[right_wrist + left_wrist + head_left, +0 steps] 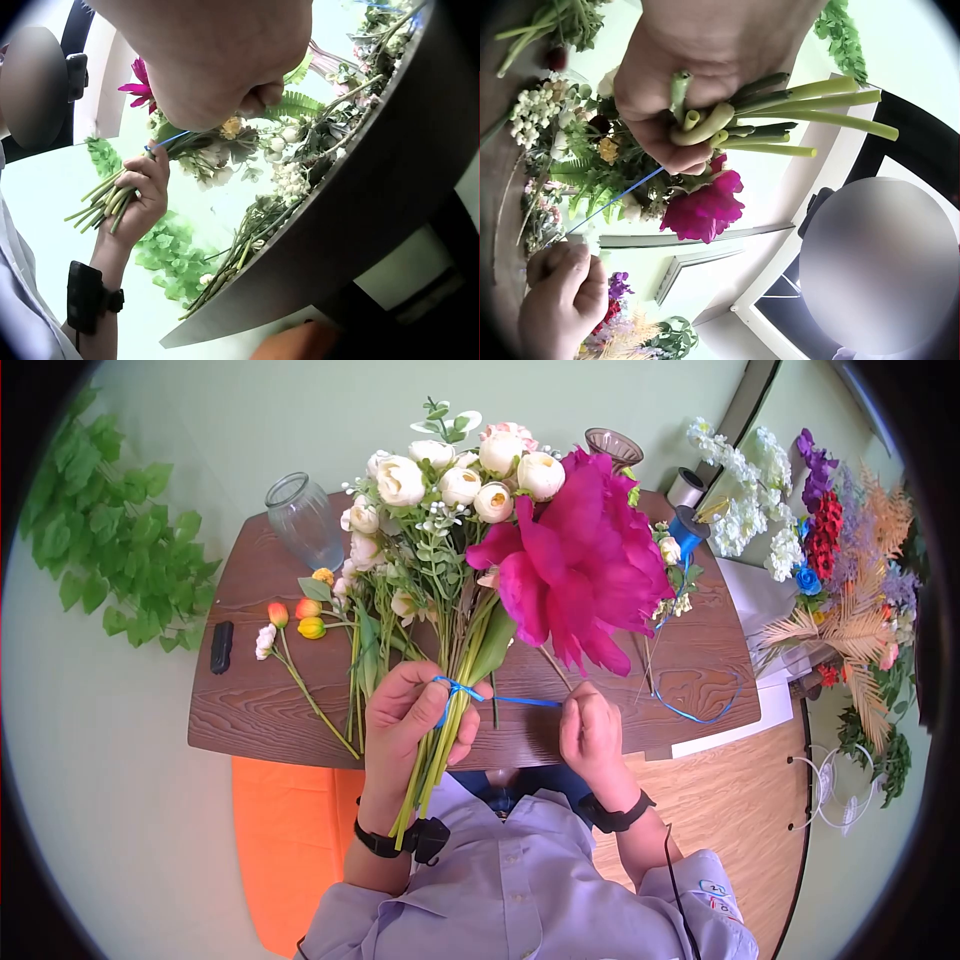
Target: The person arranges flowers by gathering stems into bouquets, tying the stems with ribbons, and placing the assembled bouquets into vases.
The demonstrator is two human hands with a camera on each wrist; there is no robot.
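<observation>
My left hand (405,715) grips the green stems (432,760) of a bouquet above the table's front edge. The bunch carries cream ranunculus-like blooms (460,486) and one large magenta flower (585,565). A blue ribbon (525,701) is wound round the stems just at the left thumb and fingertips. It runs taut to my right hand (595,730), which pinches it with curled fingers. The cut stem ends (840,112) stick out below the left fist in the left wrist view. In the right wrist view the back of the right hand (217,67) hides its fingertips.
On the brown table (270,710) lie orange and yellow tulips (312,627) and a black object (222,647). A glass vase (303,520) stands back left. A blue ribbon spool (688,530) is back right, with a loose ribbon loop (700,718) nearby. More artificial flowers (850,570) fill the far right.
</observation>
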